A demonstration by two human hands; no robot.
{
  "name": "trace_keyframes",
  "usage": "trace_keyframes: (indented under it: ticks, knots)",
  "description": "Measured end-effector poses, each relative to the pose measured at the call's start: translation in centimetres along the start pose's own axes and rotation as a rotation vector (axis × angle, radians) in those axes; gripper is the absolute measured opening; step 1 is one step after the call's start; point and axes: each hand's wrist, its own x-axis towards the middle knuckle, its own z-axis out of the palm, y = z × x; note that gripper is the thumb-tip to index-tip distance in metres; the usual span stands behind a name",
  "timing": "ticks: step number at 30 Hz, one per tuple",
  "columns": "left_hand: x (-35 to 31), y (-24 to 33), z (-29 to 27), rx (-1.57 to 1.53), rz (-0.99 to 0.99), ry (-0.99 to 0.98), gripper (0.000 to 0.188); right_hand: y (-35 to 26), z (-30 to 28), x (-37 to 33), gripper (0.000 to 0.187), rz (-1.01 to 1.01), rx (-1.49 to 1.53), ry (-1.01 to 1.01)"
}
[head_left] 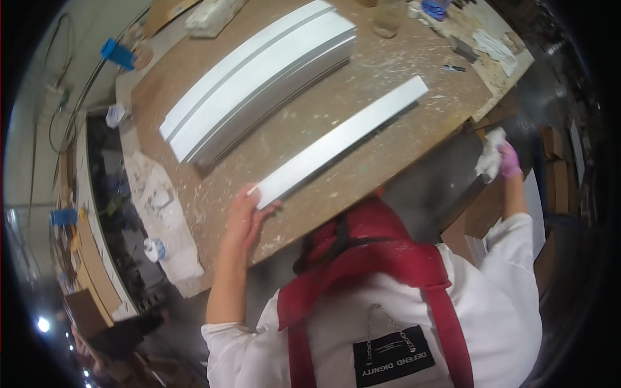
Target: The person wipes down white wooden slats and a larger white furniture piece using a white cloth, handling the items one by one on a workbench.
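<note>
A long, narrow white board [343,139] lies slantwise across the brown worktable. My bare left hand [246,213] grips its near left end, thumb at the edge and fingers around the end. Out past the table's right edge, my right hand [509,160], in a pink glove, is closed on a crumpled white rag [490,155]. Farther back on the table rests a stack of similar white boards [259,81], apart from the single one.
The worktable [388,168] is speckled with white marks. A glass jar [387,18], a purple-blue package [435,8] and a small dark tool [453,68] sit at the back right. A white cup [154,249] stands on stained paper at left. Cardboard [485,210] is below right.
</note>
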Motion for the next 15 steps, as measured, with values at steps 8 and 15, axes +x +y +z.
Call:
trace_keyframes:
  ticks: [8,15]
  knots:
    - [-3.3,-2.0,1.7,0.448,0.248,0.146,0.029,-7.9,14.4,-2.8,0.038,-0.393,-0.375,0.260]
    - [-3.2,-2.2,2.1,0.926,0.487,0.213,0.023,-16.6,46.8,-13.0,0.034,-1.292,-1.285,-0.335]
